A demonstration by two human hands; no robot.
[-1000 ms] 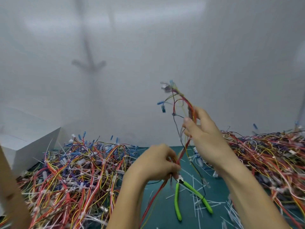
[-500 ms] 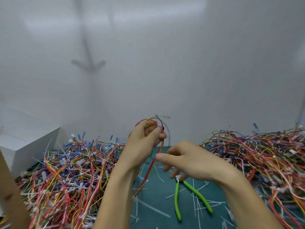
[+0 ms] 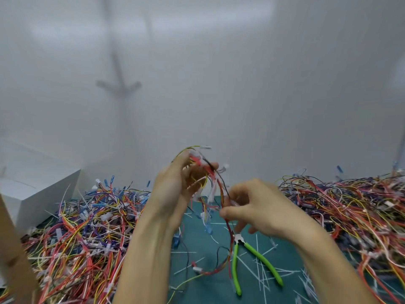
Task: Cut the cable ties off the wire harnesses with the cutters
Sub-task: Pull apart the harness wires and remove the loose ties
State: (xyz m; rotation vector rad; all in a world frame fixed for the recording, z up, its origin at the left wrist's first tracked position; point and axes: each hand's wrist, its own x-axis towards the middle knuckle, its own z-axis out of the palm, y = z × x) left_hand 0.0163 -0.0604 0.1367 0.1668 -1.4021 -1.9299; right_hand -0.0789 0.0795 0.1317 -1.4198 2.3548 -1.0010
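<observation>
We held wire harness raised in left hand, fingers curled round bundle; right hand pinched its trailing strands. Cutters lay ungripped on mat, 6 o'clock just below right hand, nose toward 12, handles toward 5-6; right hand nearer

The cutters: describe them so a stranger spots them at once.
Between the two wire heaps lies a teal mat. On it, just below the right hand, lie the cutters. Only they have two lime-green handles, amid thin white tie offcuts.
</observation>
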